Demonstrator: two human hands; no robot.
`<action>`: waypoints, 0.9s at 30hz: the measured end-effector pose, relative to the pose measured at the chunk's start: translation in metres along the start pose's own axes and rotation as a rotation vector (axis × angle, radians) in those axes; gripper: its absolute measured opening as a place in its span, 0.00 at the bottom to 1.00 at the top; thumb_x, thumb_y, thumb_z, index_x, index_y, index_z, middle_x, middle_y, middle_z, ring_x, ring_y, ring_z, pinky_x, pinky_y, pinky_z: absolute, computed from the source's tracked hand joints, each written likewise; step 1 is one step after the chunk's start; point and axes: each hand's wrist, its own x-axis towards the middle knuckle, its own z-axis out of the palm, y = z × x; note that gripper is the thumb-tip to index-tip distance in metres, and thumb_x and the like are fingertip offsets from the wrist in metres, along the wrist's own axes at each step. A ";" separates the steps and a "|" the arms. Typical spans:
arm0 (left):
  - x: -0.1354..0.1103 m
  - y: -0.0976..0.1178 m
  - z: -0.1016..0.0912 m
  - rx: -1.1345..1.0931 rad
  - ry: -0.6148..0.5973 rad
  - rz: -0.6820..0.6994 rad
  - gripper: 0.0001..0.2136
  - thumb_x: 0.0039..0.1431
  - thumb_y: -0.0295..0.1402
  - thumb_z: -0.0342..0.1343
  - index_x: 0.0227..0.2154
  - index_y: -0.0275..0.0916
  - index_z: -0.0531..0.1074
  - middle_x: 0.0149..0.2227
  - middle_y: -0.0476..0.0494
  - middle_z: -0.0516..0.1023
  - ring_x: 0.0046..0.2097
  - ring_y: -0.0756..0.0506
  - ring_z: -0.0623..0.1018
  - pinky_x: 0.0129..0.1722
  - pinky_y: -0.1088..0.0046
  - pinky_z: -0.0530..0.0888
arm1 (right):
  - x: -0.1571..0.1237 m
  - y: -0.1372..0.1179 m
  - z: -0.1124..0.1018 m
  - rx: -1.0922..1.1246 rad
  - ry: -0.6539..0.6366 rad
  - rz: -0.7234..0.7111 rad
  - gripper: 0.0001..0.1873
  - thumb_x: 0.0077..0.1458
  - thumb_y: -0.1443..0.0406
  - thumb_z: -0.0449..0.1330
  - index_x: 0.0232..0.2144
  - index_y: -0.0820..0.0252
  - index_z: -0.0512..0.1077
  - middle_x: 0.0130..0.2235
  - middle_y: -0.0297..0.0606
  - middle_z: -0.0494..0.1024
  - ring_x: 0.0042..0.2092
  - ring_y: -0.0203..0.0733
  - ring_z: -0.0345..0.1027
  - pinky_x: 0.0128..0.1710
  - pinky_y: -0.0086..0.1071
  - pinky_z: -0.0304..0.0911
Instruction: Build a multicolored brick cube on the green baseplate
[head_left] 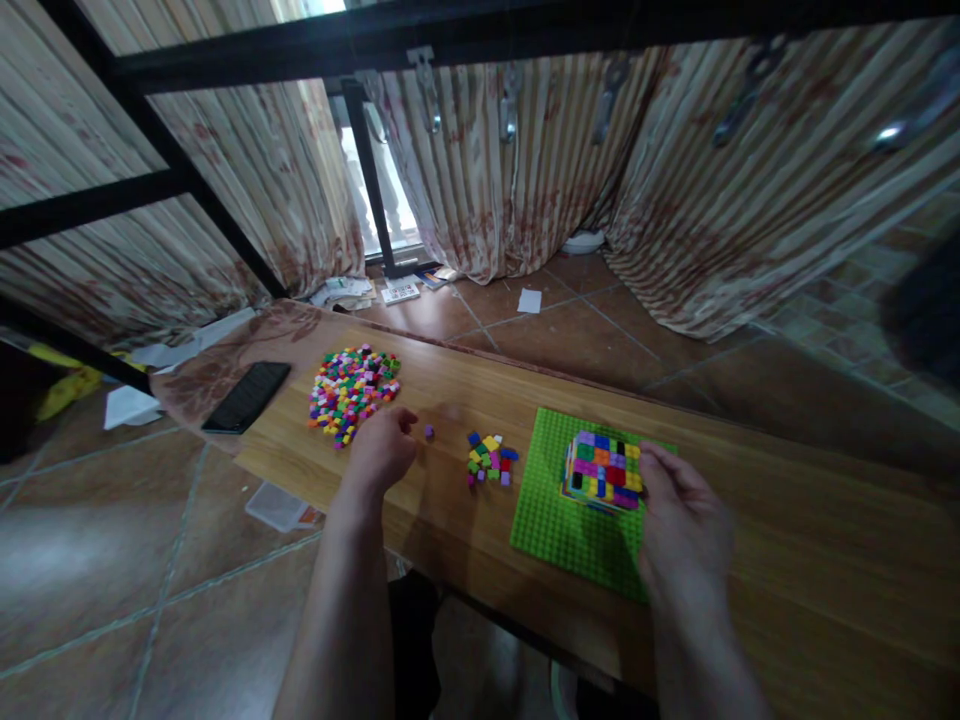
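My left hand (pixel 384 447) is over the wooden tabletop, fingers curled, at the near right side of a loose pile of small colourful toy bricks (pixel 352 390). Anything inside its fingers is hidden. A single purple brick (pixel 429 432) lies just right of its fingertips. My right hand (pixel 686 515) has its thumb and fingers closed at the right edge of a multicoloured block of stacked toy bricks (pixel 604 470). That block stands on a green studded baseplate (pixel 536 520). Between the hands lies a smaller group of loose bricks (pixel 489 460).
A black phone (pixel 246 397) lies at the left end of the wooden table (pixel 810 500). A black metal frame (pixel 300 60) with hanging clips crosses above the far side. Striped curtains (pixel 510 180) hang behind. Papers (pixel 529 300) and a clear plastic lid (pixel 277 506) are on the tiled floor.
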 end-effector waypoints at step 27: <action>-0.010 0.042 0.027 -0.038 -0.194 0.236 0.08 0.48 0.22 0.52 0.26 0.37 0.76 0.27 0.45 0.76 0.31 0.47 0.73 0.30 0.74 0.62 | 0.001 0.003 -0.001 0.017 -0.007 0.002 0.15 0.45 0.57 0.67 0.35 0.57 0.79 0.36 0.34 0.80 0.37 0.39 0.73 0.43 0.37 0.67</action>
